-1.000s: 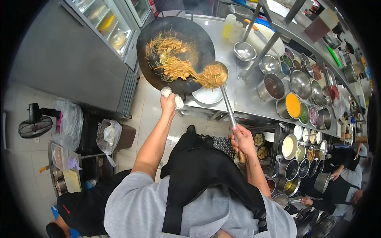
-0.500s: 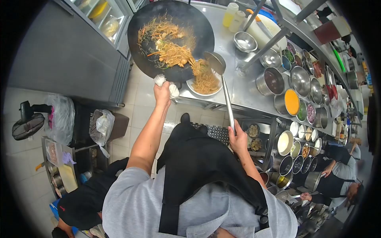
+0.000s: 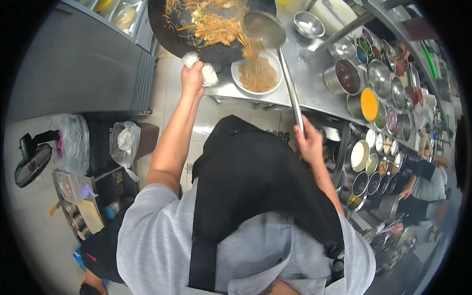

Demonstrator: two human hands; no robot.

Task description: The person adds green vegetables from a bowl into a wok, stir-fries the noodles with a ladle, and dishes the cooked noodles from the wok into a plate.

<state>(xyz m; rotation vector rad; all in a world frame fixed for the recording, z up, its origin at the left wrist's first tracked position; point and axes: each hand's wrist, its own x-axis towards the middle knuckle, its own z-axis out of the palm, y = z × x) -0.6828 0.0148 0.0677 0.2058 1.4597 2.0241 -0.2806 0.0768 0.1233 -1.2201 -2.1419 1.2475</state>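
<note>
My left hand (image 3: 192,79) is closed on the wok's handle through a white cloth (image 3: 210,75). The black wok (image 3: 164,38) is tipped toward a white plate (image 3: 237,80) on the steel counter. Stir-fried noodles with vegetable strips (image 3: 219,30) lie in the wok, and a strand of them trails over its edge. More noodles (image 3: 258,77) sit on the plate. A long-handled steel ladle (image 3: 265,32) is gripped in my right hand (image 3: 309,141); its bowl hangs at the wok's edge, above the plate.
Steel pots and bowls, one with orange sauce (image 3: 369,104), crowd the right side of the counter (image 3: 307,81). A lined bin (image 3: 147,140) and a fan (image 3: 33,164) stand at left. One person (image 3: 105,250) is low behind me at left; other people (image 3: 427,182) work at far right.
The view has shifted, with the wok now higher in the picture. The ladle's bowl has risen relative to the plate, and noodles have dropped from the wok's edge onto the plate.
</note>
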